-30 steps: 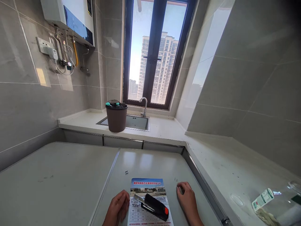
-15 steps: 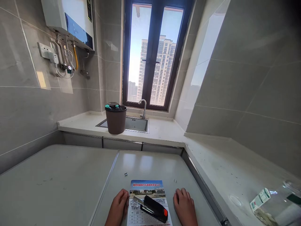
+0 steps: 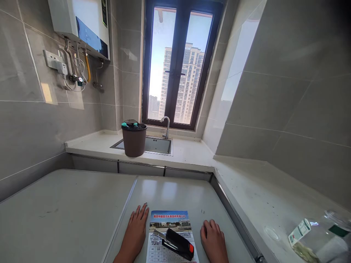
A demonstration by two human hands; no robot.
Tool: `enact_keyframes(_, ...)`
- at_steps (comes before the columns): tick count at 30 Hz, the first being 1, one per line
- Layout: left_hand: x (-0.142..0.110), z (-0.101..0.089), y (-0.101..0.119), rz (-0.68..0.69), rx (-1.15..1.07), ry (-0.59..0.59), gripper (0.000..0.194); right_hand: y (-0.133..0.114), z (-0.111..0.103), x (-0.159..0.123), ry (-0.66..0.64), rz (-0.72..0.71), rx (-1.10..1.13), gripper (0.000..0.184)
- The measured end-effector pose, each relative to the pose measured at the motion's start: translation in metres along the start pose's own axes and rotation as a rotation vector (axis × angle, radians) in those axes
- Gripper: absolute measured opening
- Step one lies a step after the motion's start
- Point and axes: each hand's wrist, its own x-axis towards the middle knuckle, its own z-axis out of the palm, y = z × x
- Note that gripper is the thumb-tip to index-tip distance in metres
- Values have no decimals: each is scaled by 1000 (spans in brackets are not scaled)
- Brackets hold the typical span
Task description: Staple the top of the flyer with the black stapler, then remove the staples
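A black stapler [image 3: 178, 244] with a red patch at its rear end lies at a slant on a printed sheet [image 3: 170, 223], its top arm raised from the base. To the left of the sheet, my left hand [image 3: 135, 231] lies palm down with fingers stretched forward. Its fingertips touch or partly cover a small strip of staples [image 3: 146, 204]. On the sheet's right side my right hand [image 3: 214, 239] rests on the table, fingers loosely bent, with nothing visible in it. Small pale staple bits [image 3: 202, 211] lie just ahead of it.
The folding table [image 3: 90, 212] has a seam to my left. Beyond it, a brown bucket [image 3: 134, 142] stands at the edge of a sink [image 3: 161, 145] with a faucet [image 3: 166, 128]. On the right counter [image 3: 246, 190] is a clear jar [image 3: 329, 237] with a small green-and-white box [image 3: 299, 232] beside it.
My left hand has moved forward and its fingers have straightened out, reaching the staple strip left of the sheet. My right hand and the stapler stay in place.
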Motion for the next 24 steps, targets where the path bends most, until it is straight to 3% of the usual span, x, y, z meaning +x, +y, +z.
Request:
enact_keyframes(7, -8, -11, 6, -53, -66, 92, 45, -3, -3, -2, -14, 9, 8, 26)
enact_keyframes(11, -8, -11, 3, -92, -115, 114, 55, -1, -2, -2, 21, 3, 42, 23)
enact_keyframes(15, -3, -9, -4, -58, -333, 210, 44, -13, -10, -6, 102, -11, 202, 23)
enact_keyframes(19, -1, -16, 0, 36, -560, 278, 31, -50, -26, -24, 167, -180, 568, 25)
enact_keyframes(22, -3, -25, 7, 94, -625, 184, 29, -76, -32, -39, 102, -359, 698, 11)
enact_keyframes(24, -5, -30, 11, 128, -642, 131, 25, -84, -33, -45, 42, -441, 727, 12)
